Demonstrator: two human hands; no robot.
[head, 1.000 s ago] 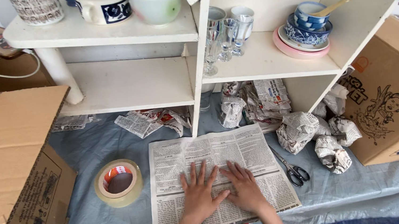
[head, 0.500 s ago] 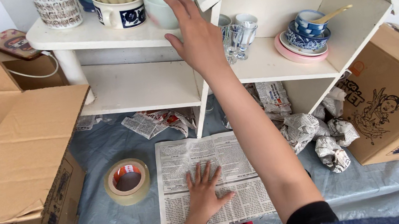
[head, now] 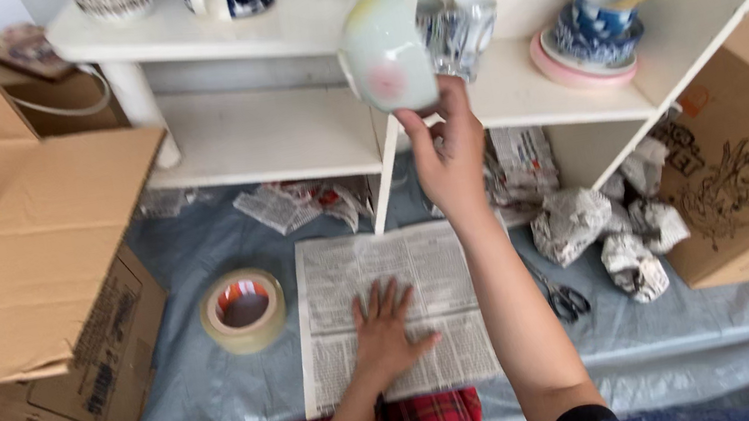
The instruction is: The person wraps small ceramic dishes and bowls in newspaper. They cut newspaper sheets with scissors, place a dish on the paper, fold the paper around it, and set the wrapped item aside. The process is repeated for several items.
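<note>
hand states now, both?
Left hand: open, flat on the newspaper sheet.
Right hand: closed on the pale green bowl, lifted.

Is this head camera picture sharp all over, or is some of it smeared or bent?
Head view: the pale bowl in the right hand is softly motion-blurred, as are the glasses behind it. The newspaper sheet under the left hand looks crisper. Light is soft and even, with faint shadows and no harsh glare. The white shelf edges splay outward, a wide-lens effect.
</note>
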